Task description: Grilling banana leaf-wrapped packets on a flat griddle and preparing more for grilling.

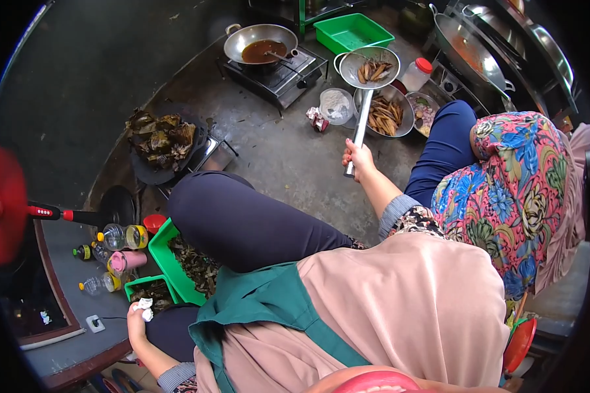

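My right hand (pixel 360 158) grips the metal handle of a long-handled strainer (pixel 368 59). Several browned, fried pieces (pixel 374 72), which look like fish, lie in the strainer's bowl. Behind its handle is a metal bowl (pixel 409 115) with more of these browned pieces (pixel 384 116). White powder fills a plastic tub (pixel 336 106) beside that bowl, and a crumpled packet (pixel 317 119) sits against the tub. At the lower left, my left hand (pixel 136 324) holds a crumpled white tissue (pixel 145 308) near my knee, above a small green container (pixel 150 282).
A wok (pixel 260 42) of brown liquid stands on a gas stove (pixel 275 81). Wrapped leaf parcels (pixel 160 140) sit on a dark pan at left. Beside me sits another person (pixel 501 191). Bottles (pixel 113 237), a red fan (pixel 2 206) and a green basin (pixel 354 32) are around.
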`<state>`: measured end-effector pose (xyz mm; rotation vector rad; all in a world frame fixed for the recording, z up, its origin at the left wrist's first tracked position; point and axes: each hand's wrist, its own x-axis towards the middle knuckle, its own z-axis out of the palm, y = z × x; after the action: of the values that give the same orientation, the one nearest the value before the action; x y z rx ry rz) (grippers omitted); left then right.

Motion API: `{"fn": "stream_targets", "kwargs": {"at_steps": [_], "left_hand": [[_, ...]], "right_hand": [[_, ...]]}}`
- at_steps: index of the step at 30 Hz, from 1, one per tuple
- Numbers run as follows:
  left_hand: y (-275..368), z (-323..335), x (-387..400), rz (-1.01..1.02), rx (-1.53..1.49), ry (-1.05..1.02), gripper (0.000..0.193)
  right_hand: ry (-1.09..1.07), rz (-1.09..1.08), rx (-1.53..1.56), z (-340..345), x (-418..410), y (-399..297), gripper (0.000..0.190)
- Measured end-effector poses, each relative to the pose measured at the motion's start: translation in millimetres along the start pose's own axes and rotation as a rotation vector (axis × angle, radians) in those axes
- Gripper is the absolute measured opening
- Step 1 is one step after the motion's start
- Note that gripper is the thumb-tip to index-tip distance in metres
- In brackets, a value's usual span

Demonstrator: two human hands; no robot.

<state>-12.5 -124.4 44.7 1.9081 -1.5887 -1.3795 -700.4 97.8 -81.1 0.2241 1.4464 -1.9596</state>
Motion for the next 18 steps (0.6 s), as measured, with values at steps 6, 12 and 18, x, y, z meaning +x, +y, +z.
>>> {"fn": "stream_targets", "kwargs": {"at_steps": [6, 12, 18], "left_hand": [[-10.8, -2.3, 17.2, 0.028, 0.010, -0.021, 0.017], [2.0, 1.4, 12.7, 0.025, 0.025, -0.031, 0.019], [-11.2, -2.6, 18.7, 0.037, -0.008, -0.039, 0.019]], "right_hand": [[0.131, -0.047, -0.224, -16.6, -44.4, -17.3, 0.016], [0.243, -0.129, -0.461, -56.4, -67.3, -5.8, 0.018], [0.445, -0.083, -0.856, -67.6, -103.3, 12.6, 0.028]]}}
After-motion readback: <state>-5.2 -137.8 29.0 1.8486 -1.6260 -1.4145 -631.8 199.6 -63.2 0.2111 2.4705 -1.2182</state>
